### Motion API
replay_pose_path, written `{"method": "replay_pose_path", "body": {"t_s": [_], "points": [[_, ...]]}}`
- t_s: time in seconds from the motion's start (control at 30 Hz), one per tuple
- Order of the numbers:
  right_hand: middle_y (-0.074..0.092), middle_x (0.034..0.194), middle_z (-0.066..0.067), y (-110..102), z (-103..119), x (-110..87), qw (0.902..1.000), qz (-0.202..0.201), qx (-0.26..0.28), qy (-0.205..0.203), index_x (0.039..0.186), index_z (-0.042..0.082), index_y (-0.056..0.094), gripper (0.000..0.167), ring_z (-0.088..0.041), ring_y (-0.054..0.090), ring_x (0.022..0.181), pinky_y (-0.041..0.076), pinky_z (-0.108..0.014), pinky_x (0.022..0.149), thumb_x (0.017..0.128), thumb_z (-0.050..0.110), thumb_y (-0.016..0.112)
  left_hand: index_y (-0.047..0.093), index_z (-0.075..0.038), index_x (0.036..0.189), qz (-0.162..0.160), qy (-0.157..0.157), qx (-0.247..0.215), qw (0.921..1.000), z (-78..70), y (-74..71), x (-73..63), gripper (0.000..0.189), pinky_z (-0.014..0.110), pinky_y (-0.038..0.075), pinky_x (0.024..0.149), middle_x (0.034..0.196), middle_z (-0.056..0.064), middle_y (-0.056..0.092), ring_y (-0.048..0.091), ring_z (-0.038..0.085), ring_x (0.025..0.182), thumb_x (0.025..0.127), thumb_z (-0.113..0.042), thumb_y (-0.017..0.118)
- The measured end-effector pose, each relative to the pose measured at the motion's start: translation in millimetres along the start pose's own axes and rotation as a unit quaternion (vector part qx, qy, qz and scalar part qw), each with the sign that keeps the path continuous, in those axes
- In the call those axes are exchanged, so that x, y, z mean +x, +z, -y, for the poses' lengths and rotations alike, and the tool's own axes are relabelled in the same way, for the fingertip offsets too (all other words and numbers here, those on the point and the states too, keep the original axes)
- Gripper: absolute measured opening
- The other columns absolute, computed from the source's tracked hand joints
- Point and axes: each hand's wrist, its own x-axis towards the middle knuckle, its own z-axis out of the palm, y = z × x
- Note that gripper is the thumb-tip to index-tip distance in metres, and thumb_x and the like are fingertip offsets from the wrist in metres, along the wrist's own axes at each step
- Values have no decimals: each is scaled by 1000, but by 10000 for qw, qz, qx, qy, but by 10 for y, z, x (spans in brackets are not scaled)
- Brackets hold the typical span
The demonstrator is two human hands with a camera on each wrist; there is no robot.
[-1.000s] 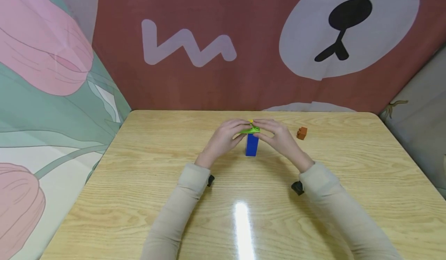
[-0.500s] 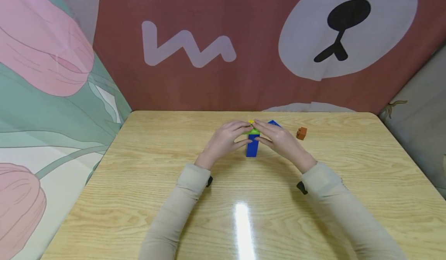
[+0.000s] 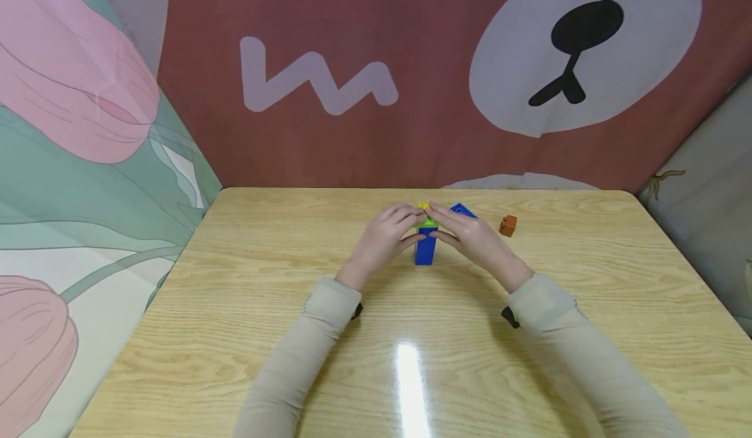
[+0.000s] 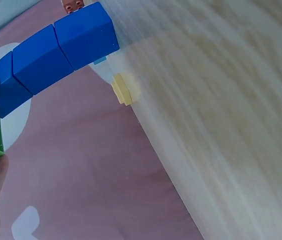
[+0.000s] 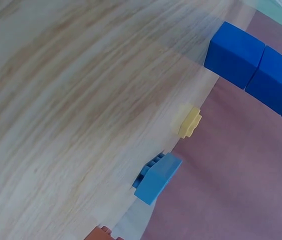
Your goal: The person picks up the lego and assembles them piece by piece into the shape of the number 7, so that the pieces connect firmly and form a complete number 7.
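Observation:
A tower of blue building blocks stands upright on the table, its several blocks showing in the left wrist view. On its top lies a green building brick, whose hollow underside overhangs the tower in the left wrist view. My left hand grips the green brick from the left, fingers over it and thumb on the uppermost blue block. From the right, my right hand does the same, its fingertips meeting the left ones over the brick. The fingers partly hide the green brick.
Behind the tower, near the far table edge, are a small yellow brick and a lighter blue brick. An orange-brown brick lies to the right. A printed cloth hangs beyond the wooden table.
The thumbs have shifted from the green brick's underside down onto the blue tower, and the green brick now sits flatter on it. The lighter blue brick has come into sight behind the right hand.

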Motion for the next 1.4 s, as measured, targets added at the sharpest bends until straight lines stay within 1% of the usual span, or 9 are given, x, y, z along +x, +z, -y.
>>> {"method": "replay_pose_path", "body": {"t_s": [0.37,0.83,0.97,1.07,1.13,1.2,1.27,1.33,1.4], "points": [[61,126,-22,-13,21,-15,10000,-39,-4,38,125,0,61,52,-32,69,100,59,-34,74,75,5,76,70,-12,109,66,-158,-43,9998,-39,-19,0,30,24,48,99,107,0,70,62,15,107,83,-26,74],[63,124,-21,-16,34,-3,9999,-42,-4,114,123,1,63,51,-32,69,97,59,-32,71,74,5,78,70,-13,109,71,-204,42,9998,-53,-14,-17,30,24,49,99,107,-1,70,62,15,107,83,-27,73],[64,122,-22,6,34,-1,9991,-150,208,327,120,-1,65,49,-34,68,100,58,-36,75,73,3,79,70,-13,109,61,-202,8,9998,-53,-9,-15,29,25,48,99,108,-1,70,62,15,108,84,-27,73],[64,121,-22,10,43,19,9948,-182,692,731,117,-2,66,45,-35,67,103,57,-39,79,74,2,78,70,-13,108,42,-185,-24,9998,-49,-6,-13,28,25,49,99,108,-1,70,62,15,107,84,-27,73],[65,121,-21,4,50,38,9871,-112,1099,1156,116,-1,67,41,-36,66,105,56,-42,83,76,2,77,70,-13,107,51,-174,-17,9998,-45,-5,-12,28,25,49,99,107,-1,70,62,15,107,84,-27,73],[65,122,-20,-14,59,62,9723,76,1611,1690,118,0,66,40,-35,65,108,55,-44,88,79,4,75,70,-14,107,82,-184,-14,9998,-43,-6,-13,27,25,49,98,107,-2,70,62,15,107,84,-27,73],[63,126,-18,-36,61,85,9512,375,2087,2244,124,2,62,42,-36,62,112,52,-47,94,84,7,72,70,-14,107,120,-205,-4,9997,-44,-15,-11,28,25,50,98,108,-2,69,62,15,107,84,-28,73],[59,132,-17,-57,60,107,9252,688,2504,2767,132,5,56,47,-36,59,117,49,-49,98,88,13,69,70,-14,108,166,-240,6,9996,-47,-25,-10,29,25,50,97,108,-2,69,62,15,108,84,-29,73],[55,135,-17,-71,50,125,9039,962,2757,3126,137,8,51,51,-36,56,120,47,-50,100,90,17,66,69,-14,109,223,-281,-3,9994,-48,-35,-5,29,25,50,97,109,-1,69,62,15,108,84,-29,73]]}}
